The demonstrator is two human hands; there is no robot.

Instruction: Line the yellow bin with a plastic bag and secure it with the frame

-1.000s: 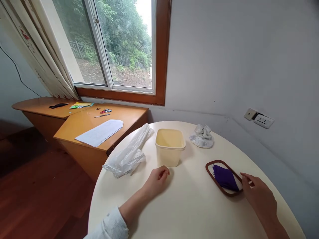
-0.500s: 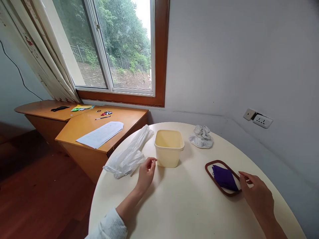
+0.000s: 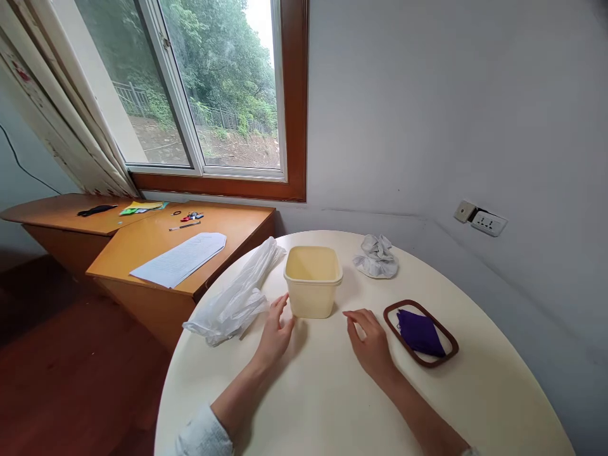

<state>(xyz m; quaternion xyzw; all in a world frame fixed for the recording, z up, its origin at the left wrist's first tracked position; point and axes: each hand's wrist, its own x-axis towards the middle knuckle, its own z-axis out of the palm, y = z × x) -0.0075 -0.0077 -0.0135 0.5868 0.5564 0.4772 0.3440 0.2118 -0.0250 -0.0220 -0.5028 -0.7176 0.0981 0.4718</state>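
Note:
A pale yellow plastic tub [image 3: 312, 297], with no lid on it, stands upright on the round cream table [image 3: 327, 392]. My left hand [image 3: 276, 329] is at the tub's near left side, thumb and fingers apart; whether it touches the wall I cannot tell. To the right of the tub, a small gap away, my right hand [image 3: 370, 342] has its fingers curved and parted from the thumb, with nothing in them. Right of that hand lies a brown rounded rectangular frame [image 3: 449, 335], with a folded purple cloth [image 3: 420, 332] inside it.
A crumpled clear plastic bag [image 3: 232, 304] lies left of the tub. Behind it to the right sits a bunched whitish bag or cloth [image 3: 376, 258]. A wooden desk [image 3: 242, 218] at the left carries papers [image 3: 180, 258], scissors and a pen. The wall has a socket [image 3: 488, 223].
My right hand has moved left from beside the brown frame to near the tub's right side. The fingers of my left hand have opened beside the tub. The view has shifted slightly right.

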